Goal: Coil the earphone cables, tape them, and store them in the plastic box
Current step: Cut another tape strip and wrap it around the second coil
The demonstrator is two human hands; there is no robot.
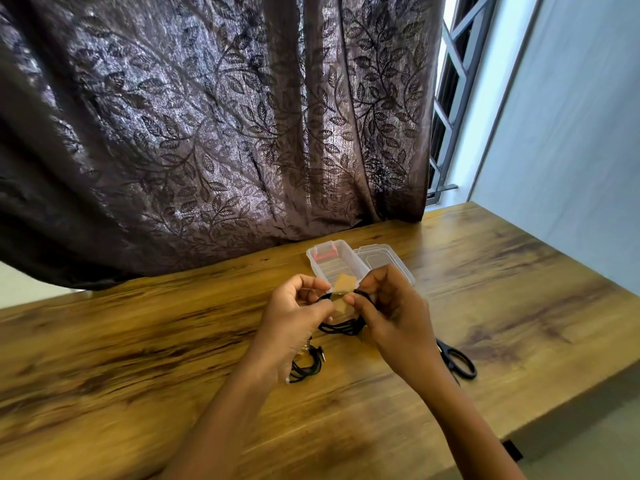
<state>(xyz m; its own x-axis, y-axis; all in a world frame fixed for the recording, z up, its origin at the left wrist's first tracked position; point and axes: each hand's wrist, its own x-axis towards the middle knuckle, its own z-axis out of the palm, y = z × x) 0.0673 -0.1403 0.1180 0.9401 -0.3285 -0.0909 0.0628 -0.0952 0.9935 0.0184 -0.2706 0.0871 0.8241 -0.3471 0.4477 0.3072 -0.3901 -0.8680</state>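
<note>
Over the wooden table, the left hand and right hand hold a coiled black earphone cable up between them, fingers pinched narrow on the coil and on a tan piece of tape folded across its top. Just behind the hands sits the clear plastic box, lid open. A second cable bundle lies on the table under the left wrist, and black scissors lie to the right.

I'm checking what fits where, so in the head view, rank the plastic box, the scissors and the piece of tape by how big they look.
1. plastic box, lid open
2. scissors, partly hidden by the right forearm, so unsure against the box
3. piece of tape, clearly smallest
</note>
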